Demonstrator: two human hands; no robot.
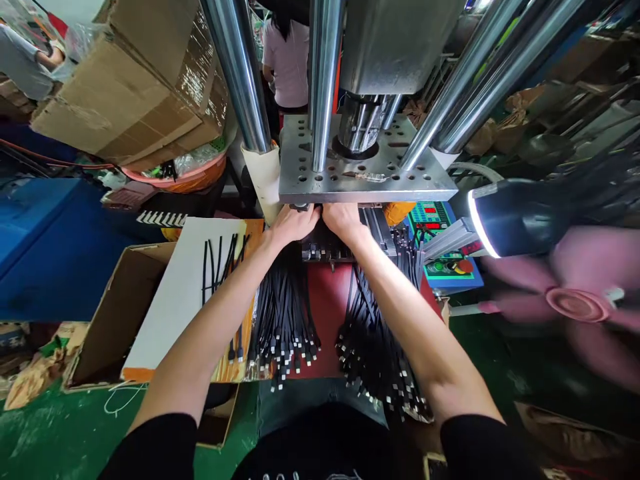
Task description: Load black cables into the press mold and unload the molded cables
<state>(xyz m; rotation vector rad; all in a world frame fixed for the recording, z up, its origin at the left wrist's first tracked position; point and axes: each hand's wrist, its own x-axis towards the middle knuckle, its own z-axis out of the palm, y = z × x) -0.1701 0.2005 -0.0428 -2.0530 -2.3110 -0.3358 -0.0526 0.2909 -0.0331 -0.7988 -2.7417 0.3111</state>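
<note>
Both arms reach forward to the press. My left hand is at the front edge of the drilled metal plate, its fingertips partly under it. Close beside it, my right hand also reaches under the plate; its fingers are mostly hidden. What either hand holds cannot be made out. Below the hands sits a dark metal mould. A bundle of black cables with metal-tipped plugs hangs left of the red surface, and another black cable bundle lies to the right, under my right forearm.
A white board with a few cables lies at left, beside an open cardboard box. Steel columns rise above the plate. At right are a control panel, a lamp and a spinning pink fan. A person is beyond the press.
</note>
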